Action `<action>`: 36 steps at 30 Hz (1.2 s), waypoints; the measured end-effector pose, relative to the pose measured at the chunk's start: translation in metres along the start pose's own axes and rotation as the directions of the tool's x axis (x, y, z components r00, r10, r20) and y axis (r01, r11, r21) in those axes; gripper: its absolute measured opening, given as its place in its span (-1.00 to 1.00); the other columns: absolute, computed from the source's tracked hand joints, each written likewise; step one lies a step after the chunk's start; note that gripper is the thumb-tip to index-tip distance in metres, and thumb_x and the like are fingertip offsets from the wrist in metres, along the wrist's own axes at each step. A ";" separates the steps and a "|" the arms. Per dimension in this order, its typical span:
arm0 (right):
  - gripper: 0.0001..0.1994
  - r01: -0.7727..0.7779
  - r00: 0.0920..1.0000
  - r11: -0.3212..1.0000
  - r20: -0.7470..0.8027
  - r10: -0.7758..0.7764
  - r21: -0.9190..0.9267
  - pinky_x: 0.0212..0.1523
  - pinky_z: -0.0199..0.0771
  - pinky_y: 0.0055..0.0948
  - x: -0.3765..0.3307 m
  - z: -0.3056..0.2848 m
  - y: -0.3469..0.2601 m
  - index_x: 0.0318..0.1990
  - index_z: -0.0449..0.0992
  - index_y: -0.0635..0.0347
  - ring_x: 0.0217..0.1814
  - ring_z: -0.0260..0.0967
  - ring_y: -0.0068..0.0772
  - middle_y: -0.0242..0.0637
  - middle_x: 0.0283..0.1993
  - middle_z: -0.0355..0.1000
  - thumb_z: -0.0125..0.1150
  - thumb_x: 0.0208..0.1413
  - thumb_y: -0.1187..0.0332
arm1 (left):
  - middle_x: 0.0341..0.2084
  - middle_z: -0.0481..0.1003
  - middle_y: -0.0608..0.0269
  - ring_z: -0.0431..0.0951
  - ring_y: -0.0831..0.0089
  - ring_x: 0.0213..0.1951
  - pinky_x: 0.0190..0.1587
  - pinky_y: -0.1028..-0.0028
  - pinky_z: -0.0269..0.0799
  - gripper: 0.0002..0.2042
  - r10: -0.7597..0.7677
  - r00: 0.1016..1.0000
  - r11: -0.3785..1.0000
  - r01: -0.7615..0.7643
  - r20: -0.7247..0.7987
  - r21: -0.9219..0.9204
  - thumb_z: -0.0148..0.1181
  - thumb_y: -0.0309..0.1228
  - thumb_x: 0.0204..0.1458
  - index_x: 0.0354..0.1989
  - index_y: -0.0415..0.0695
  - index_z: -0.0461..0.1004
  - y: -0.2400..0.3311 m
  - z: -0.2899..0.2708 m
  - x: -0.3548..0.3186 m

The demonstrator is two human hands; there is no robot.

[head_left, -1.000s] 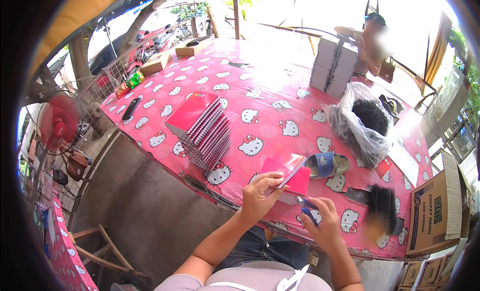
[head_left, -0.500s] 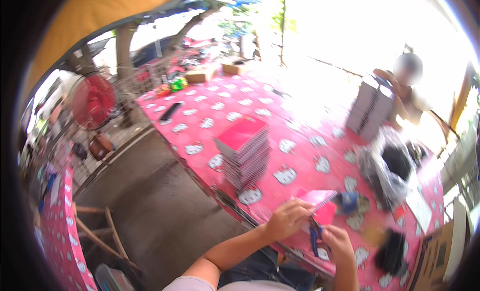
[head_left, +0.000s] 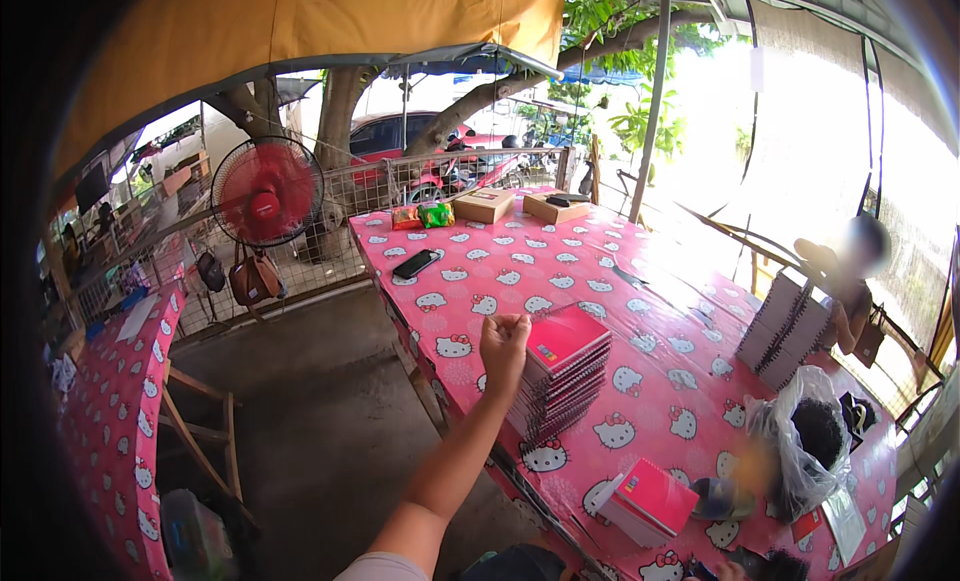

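Note:
My left hand (head_left: 505,343) reaches out over the table with fingers curled closed, at the left corner of a tall stack of pink-covered spiral notebooks (head_left: 568,346). Whether the fingers pinch anything there is hidden. Closer to me, another pink spiral notebook (head_left: 652,497) lies near the table's front edge. Only a small part of my right hand (head_left: 722,571) shows at the lower edge, beside dark items, and its fingers are mostly cut off.
A pink patterned cloth covers the table (head_left: 615,434). On it are a phone (head_left: 416,264), snack packs (head_left: 436,215), cardboard boxes (head_left: 484,205) and a plastic bag of black coils (head_left: 800,451). Across it, a person (head_left: 850,301) is behind upright grey spiral-bound stacks (head_left: 782,329). A fan (head_left: 266,193) stands left.
The view has tilted up. My left hand has left the notebook it held and moved to the stack. That notebook and the blue-handled tool are out of my visible grip; my right hand has dropped low.

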State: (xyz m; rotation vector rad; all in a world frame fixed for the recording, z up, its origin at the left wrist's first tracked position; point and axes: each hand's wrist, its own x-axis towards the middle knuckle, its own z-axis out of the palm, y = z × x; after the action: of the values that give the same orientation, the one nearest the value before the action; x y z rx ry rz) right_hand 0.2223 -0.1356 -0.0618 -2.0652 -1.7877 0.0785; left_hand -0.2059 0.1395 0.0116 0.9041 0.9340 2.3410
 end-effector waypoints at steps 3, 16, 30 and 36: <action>-0.57 0.060 0.933 0.995 -0.350 -0.083 -0.074 0.07 0.31 -0.07 0.012 -0.020 0.041 -0.08 0.50 0.17 0.06 0.32 0.09 0.03 -0.05 0.39 0.37 -0.12 0.18 | -0.41 0.46 0.31 0.42 0.67 -0.40 -0.31 0.65 0.37 -0.91 0.040 0.998 0.999 -0.039 0.040 -0.023 0.13 -0.57 0.08 -0.29 -0.21 0.36 -0.004 0.000 0.001; -0.67 -0.503 0.861 0.804 -0.259 0.437 -0.317 0.00 0.37 -0.08 0.001 -0.047 0.185 -0.25 0.43 0.35 -0.09 0.38 0.13 0.12 -0.19 0.42 0.15 -0.19 0.31 | -0.03 0.43 0.06 0.40 0.06 0.03 0.05 0.18 0.30 -0.62 -0.006 0.308 0.812 -0.554 0.951 0.184 0.22 -0.34 0.01 0.03 -0.14 0.40 0.020 0.087 -0.180; -0.68 -0.369 0.898 0.920 -0.305 0.317 -0.129 -0.04 0.36 -0.11 0.013 -0.067 0.193 -0.16 0.44 0.30 -0.13 0.38 0.10 0.05 -0.22 0.43 0.16 -0.15 0.46 | -0.26 0.48 0.17 0.44 0.21 -0.01 0.06 -0.36 0.02 -0.83 -0.542 0.006 0.738 -0.474 0.840 0.480 0.26 -0.37 -0.18 -0.37 -0.10 0.52 -0.017 0.113 -0.198; -0.63 0.042 0.990 0.892 -0.138 0.023 0.449 -0.15 0.41 -0.38 0.017 -0.066 0.081 0.04 0.44 0.22 -0.25 0.41 -0.25 -0.22 -0.28 0.47 0.21 0.01 0.50 | -0.30 0.49 0.30 0.43 0.28 -0.04 0.07 -0.39 -0.06 -0.88 -0.270 0.263 0.771 -0.517 0.926 0.372 0.18 -0.42 -0.08 -0.32 -0.03 0.50 0.038 0.080 -0.221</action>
State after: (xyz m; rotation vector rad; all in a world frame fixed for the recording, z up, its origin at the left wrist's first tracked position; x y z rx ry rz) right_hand 0.3211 -0.1444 -0.0253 -1.6831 -1.5197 0.3090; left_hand -0.0051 0.0130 -0.0050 2.3983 1.0070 0.9188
